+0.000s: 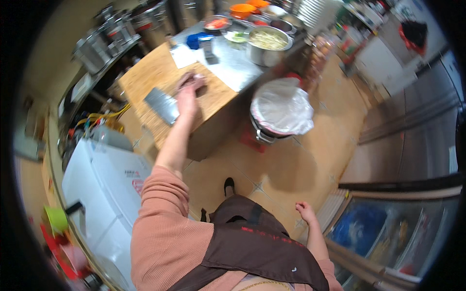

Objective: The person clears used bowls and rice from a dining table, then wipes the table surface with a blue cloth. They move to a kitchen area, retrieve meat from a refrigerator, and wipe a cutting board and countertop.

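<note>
My left hand (pixel 187 102) reaches forward over a wooden chopping board (pixel 218 95) and rests on a piece of raw meat (pixel 194 80). Its fingertips blur into the meat, and they appear closed on it. A cleaver (pixel 160 103) lies flat on the board, its broad blade just left of my wrist; my hand hides its handle end. My right hand (pixel 305 212) hangs low at my side over the floor, fingers loosely curled, with nothing visible in it. On the far edge of the board is a white sheet (pixel 182 56).
A steel pot of pale shredded food (pixel 268 39) stands on the metal counter (pixel 227 72) beyond the board. To its left is a bowl of red pieces (pixel 217 23). A lined bin (pixel 280 105) stands right of the board. An open chest drawer (pixel 386 232) lies near my right hand; a white freezer (pixel 109 174) stands left.
</note>
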`<state>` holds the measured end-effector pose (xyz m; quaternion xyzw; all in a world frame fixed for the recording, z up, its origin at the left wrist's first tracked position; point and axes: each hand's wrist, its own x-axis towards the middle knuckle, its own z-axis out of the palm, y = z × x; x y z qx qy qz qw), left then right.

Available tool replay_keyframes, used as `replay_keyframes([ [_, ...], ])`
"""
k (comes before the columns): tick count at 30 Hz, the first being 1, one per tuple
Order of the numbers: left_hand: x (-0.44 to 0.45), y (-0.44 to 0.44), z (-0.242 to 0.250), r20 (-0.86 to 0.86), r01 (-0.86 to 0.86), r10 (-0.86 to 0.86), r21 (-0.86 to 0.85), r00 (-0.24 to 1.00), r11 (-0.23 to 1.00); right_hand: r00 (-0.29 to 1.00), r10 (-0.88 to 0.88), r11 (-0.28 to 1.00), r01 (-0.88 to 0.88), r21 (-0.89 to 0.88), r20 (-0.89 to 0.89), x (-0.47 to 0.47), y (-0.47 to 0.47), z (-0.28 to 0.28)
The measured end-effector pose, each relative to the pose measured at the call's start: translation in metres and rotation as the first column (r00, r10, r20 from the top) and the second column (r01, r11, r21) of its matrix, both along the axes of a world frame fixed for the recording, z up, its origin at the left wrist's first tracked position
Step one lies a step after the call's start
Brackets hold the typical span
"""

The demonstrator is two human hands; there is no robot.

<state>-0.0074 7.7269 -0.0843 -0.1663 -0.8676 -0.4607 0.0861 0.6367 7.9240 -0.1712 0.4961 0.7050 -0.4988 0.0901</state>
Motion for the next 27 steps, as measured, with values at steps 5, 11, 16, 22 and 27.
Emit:
replay_keyframes([
  [5, -0.046, 0.027, -0.013, -0.339, -0.105, -0.176, -0.670, 0.924, 0.735, 0.879, -0.472, 0.871, 0.476, -0.120, 0.063, 0.089, -0.009, -0.014],
  [11, -0.082, 0.019, -0.028, -0.324, -0.140, -0.073, -0.586, 0.943, 0.798, 0.839, -0.443, 0.763, 0.538, -0.359, 0.317, 0.157, -0.010, -0.025],
  [16, -0.049, 0.041, 0.024, 0.418, -0.046, -0.113, 0.353, 0.902, 0.935, 0.906, -0.322, 0.863, 0.400, -0.309, 0.276, 0.186, 0.101, -0.055],
  [22, 0.134, 0.219, 0.124, 0.402, 0.270, -0.679, 0.702, 0.613, 0.659, 0.945, -0.286, 0.958, 0.287, 0.014, 0.159, 0.172, 0.321, -0.092],
  [27, 0.210, 0.419, 0.084, 0.621, -0.013, -0.768, 0.779, 0.158, 0.627, 0.997, -0.077, 0.993, 0.079, 0.088, -0.027, 0.067, 0.483, -0.050],
])
